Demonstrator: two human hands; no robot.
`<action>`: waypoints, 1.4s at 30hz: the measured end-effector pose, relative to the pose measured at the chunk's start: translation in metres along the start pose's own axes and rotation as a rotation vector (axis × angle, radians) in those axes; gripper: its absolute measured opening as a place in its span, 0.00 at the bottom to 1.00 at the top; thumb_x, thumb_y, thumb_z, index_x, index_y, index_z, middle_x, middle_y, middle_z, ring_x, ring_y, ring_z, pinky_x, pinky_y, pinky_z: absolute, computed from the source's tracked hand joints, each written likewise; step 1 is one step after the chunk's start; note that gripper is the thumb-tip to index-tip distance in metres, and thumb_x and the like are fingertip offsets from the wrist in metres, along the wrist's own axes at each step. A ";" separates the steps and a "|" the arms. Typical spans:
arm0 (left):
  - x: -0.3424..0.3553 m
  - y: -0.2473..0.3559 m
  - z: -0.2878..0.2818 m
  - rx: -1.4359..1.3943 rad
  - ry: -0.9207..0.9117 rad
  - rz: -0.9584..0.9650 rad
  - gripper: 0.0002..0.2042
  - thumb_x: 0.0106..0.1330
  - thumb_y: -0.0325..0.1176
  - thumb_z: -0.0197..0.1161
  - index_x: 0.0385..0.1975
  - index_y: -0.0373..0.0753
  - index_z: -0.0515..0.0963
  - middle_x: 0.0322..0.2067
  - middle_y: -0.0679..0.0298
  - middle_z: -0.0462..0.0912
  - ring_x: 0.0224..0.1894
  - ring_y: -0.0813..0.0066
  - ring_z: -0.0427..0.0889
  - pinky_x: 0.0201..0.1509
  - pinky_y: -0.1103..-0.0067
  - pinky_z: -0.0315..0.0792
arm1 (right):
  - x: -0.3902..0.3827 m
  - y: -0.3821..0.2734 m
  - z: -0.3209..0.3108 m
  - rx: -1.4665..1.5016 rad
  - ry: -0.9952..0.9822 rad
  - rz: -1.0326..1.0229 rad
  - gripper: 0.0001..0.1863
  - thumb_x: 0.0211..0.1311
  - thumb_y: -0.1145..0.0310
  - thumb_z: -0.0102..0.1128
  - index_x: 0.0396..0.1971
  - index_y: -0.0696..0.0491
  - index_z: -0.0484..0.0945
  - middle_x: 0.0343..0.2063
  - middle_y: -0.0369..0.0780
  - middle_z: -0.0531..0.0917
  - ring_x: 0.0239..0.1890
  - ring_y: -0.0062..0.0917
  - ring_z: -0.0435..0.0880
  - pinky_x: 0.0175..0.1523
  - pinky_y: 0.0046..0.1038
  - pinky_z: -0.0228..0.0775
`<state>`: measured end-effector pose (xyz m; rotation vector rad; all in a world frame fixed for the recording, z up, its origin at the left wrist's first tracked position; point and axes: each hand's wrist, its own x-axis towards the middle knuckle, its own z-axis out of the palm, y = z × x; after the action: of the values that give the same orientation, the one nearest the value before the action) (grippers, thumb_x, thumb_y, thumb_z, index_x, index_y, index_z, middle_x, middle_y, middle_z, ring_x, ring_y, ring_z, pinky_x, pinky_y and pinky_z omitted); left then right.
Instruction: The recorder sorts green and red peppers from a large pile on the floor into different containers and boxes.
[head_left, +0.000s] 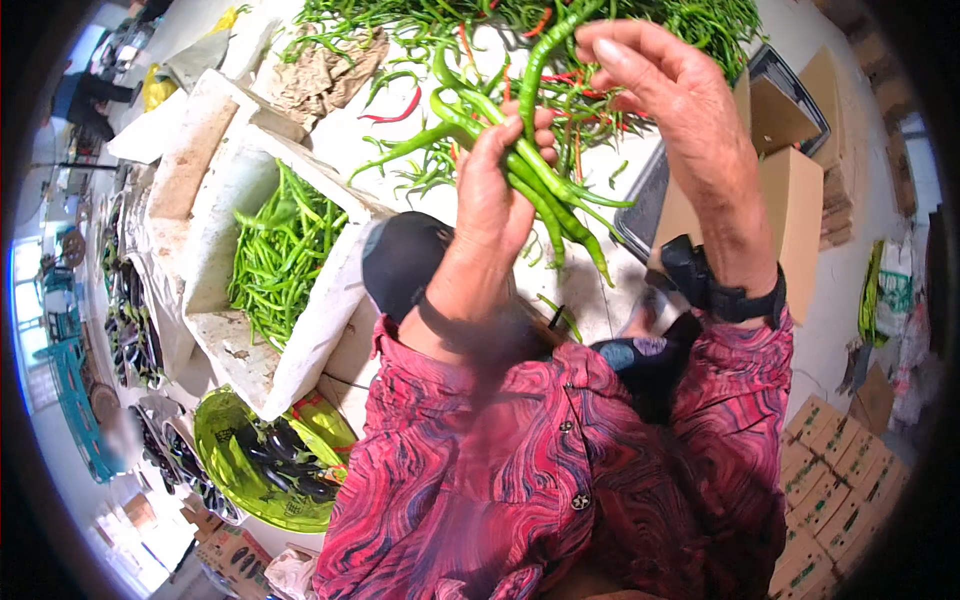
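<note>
Several green chillies (530, 170) clenched in left hand (492, 195); right hand (665, 90) pinching another; best kept stems aligned, grip snug.

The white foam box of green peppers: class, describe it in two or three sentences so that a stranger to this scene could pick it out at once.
Start at the person's left hand, which grips a bunch of long green peppers, and look left. There sits a white foam box with thick walls, tilted, holding a heap of thin green peppers. Unlike the green basin below it, which holds dark aubergines, it is white and square-cornered.
</note>
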<state>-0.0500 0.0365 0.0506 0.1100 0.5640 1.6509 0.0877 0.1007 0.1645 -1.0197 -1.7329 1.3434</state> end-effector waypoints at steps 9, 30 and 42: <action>-0.001 -0.010 0.012 0.030 -0.383 -0.398 0.15 0.66 0.33 0.52 0.47 0.28 0.70 0.39 0.52 0.80 0.41 0.59 0.82 0.44 0.72 0.79 | -0.029 0.050 -0.028 0.182 -0.204 0.040 0.19 0.62 0.57 0.58 0.49 0.50 0.78 0.36 0.27 0.82 0.35 0.08 0.72 0.35 0.16 0.59; 0.014 -0.021 0.008 0.426 -0.094 -0.161 0.13 0.63 0.29 0.58 0.44 0.30 0.70 0.29 0.60 0.76 0.31 0.70 0.78 0.34 0.78 0.77 | -0.087 0.019 -0.183 -0.061 0.425 0.295 0.09 0.61 0.72 0.60 0.37 0.58 0.72 0.26 0.37 0.81 0.18 0.12 0.77 0.24 0.12 0.72; 0.005 -0.041 0.019 0.203 -0.303 -0.357 0.14 0.65 0.30 0.57 0.47 0.31 0.70 0.43 0.48 0.79 0.50 0.55 0.78 0.56 0.67 0.73 | -0.117 0.055 -0.160 -0.612 0.193 0.418 0.19 0.56 0.53 0.63 0.30 0.57 0.79 0.22 0.32 0.78 0.22 0.15 0.74 0.27 0.20 0.68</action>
<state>-0.0069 0.0485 0.0486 0.3801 0.4855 1.2000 0.2893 0.0705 0.1366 -1.8695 -1.8871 0.9018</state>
